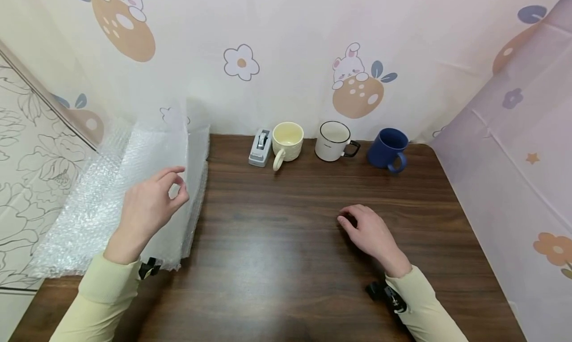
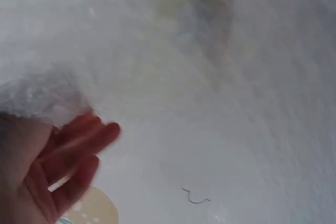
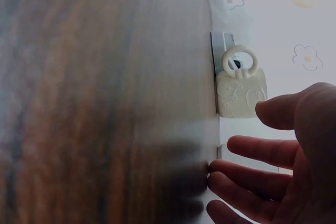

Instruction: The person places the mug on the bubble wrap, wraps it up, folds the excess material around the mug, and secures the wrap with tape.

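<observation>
On the left of the head view, my left hand (image 1: 149, 205) is over a sheet of bubble wrap (image 1: 100, 208), at its upright fold. Its thumb and index finger are bent toward each other with a gap between the tips. In the left wrist view, crinkled clear plastic (image 2: 50, 95) lies against the loosely curved fingers (image 2: 79, 184). My right hand (image 1: 371, 233) hovers low over the table, its fingers relaxed and holding nothing. Past its fingertips in the right wrist view is a cream mug (image 3: 242, 95) with a ring handle.
Along the back of the brown wooden table (image 1: 268, 252) stand a grey tape dispenser (image 1: 259, 148), the cream mug, a white mug (image 1: 330, 146) with black rim and handle, and a blue mug (image 1: 386, 148). Patterned curtains (image 1: 290, 44) border the table at the back and sides.
</observation>
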`<state>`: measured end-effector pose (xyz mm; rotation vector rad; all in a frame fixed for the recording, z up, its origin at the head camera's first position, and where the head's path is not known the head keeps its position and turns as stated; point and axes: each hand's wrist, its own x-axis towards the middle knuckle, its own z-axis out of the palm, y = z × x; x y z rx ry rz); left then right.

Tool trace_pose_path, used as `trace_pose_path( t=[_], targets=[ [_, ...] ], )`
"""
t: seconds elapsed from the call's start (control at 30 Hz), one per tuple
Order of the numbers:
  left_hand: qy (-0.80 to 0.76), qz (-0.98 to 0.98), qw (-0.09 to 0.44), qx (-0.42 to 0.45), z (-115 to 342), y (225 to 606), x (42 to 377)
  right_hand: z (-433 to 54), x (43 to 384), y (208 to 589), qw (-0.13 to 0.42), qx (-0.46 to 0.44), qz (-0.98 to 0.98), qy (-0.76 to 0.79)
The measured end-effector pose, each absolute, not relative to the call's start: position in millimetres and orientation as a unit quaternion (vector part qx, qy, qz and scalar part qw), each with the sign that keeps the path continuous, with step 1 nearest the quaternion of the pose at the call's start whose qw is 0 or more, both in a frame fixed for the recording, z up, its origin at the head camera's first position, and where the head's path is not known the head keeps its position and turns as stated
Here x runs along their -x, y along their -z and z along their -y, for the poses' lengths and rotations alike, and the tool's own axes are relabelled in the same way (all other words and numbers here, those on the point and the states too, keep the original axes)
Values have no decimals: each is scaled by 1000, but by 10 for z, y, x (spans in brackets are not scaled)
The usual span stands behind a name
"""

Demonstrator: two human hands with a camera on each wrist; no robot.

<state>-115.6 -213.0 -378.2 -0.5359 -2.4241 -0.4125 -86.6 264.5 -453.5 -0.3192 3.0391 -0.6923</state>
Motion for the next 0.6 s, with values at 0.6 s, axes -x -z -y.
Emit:
trace_pose_path(
  t=[0.6],
  targets=[
    [185,776,357,486,1783,3612,1133,-2653,872,4473,30,114,-971,210]
  ],
)
